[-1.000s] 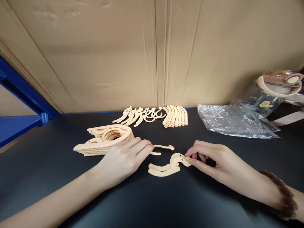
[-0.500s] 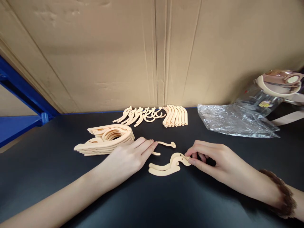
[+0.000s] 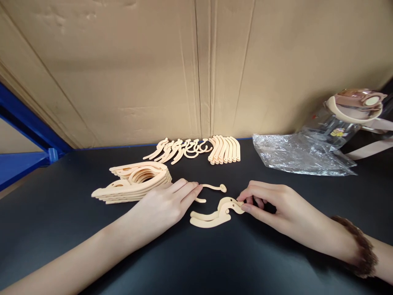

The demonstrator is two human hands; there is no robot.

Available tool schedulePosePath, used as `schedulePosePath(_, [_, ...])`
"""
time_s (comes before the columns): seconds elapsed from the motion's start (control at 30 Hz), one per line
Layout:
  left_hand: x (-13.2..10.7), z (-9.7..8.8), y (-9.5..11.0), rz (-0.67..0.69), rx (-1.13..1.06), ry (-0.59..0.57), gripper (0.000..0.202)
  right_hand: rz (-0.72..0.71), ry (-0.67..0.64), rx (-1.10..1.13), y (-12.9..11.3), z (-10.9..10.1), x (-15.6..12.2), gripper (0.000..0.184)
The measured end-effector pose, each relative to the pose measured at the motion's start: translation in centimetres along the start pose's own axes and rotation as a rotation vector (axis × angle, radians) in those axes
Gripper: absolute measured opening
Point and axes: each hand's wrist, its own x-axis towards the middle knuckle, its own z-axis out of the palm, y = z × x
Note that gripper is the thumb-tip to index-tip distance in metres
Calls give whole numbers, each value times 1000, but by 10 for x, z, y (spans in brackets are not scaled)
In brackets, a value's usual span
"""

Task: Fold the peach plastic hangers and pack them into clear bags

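My left hand (image 3: pixel 166 205) lies palm down on the black table (image 3: pixel 196 254), its fingers together over one end of a thin peach plastic hook piece (image 3: pixel 215 187). My right hand (image 3: pixel 270 205) pinches the right end of two curved peach plastic arm pieces (image 3: pixel 215 215) that lie joined on the table between my hands. Just left of my left hand sits a stack of folded peach hangers (image 3: pixel 135 182).
At the back of the table lie a row of hook pieces (image 3: pixel 178 149) and a row of curved arm pieces (image 3: pixel 224 150), against a cardboard wall (image 3: pixel 196 69). A crumpled clear plastic bag (image 3: pixel 301 155) and a clear jug with a brown lid (image 3: pixel 350 116) are at right. Blue shelf frame (image 3: pixel 21 135) at left.
My left hand has slid the hook piece slightly and turned it. The view has shifted a little. My right hand keeps its pinch on the arm pieces.
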Motion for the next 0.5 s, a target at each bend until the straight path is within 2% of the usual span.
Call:
schedulePosePath(0.27, [-1,2,0,10,24,20,48,-36,45,-59,0,1,0,18])
schedulePosePath(0.37, [-1,2,1,11,21,4,47,-98,131,-144,4,-3,1,16])
schedulePosePath(0.5, [-1,0,2,8,23,-5,46,-155,247,-337,14,-20,12,21])
